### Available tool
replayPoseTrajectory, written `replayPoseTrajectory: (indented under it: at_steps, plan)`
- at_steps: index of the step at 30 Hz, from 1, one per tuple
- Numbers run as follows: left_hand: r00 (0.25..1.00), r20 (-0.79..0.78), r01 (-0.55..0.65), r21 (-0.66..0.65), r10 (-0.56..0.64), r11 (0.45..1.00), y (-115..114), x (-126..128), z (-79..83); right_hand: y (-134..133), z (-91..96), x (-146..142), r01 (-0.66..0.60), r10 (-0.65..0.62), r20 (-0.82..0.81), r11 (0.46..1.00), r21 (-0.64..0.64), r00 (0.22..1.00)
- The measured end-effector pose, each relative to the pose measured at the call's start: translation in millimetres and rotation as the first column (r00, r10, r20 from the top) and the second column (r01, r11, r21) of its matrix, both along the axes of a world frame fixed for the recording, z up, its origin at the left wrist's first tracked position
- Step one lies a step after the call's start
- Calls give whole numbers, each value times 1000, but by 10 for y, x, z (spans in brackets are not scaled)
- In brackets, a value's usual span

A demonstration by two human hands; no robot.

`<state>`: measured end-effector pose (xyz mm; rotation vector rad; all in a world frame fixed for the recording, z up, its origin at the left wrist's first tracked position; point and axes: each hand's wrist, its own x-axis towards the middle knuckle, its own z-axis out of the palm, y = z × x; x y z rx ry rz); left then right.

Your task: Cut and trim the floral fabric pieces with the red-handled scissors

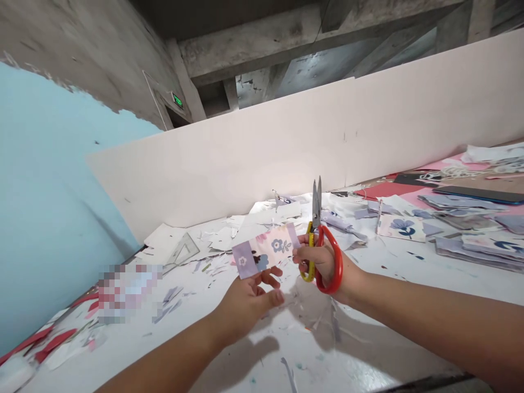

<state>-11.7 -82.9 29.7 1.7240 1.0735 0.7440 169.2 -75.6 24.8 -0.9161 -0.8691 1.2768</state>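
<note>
A floral patterned strip (266, 248), paper or thin fabric, is held up above the white table, with lilac bands at both ends. My right hand (321, 259) pinches its right end between thumb and fingers. The same hand carries scissors (317, 218) with one red and one yellow handle loop, their blades pointing up and almost together. Just below the strip's left part is my left hand (256, 297), its thumb and fingers apart. Some of its fingers are hidden behind the strip, so whether they touch it is unclear.
White scraps (262, 221) litter the table (229, 349). A clear set square (183, 250) lies left of centre. To the right are stacked floral pieces (487, 251), a flat dark device (478, 194) and white cord (450, 172). A pale panel (245, 164) stands behind.
</note>
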Motion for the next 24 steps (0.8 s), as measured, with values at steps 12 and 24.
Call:
replayPoseTrajectory:
  at_steps: [12, 24]
  plan:
    - [942, 285, -157, -99, 179, 983, 68, 492, 84, -107, 79, -41, -22, 4, 315, 998, 56, 949]
    - [972, 210, -131, 91, 109, 987, 477, 413, 565, 300, 430, 121, -157, 129, 197, 979, 129, 972]
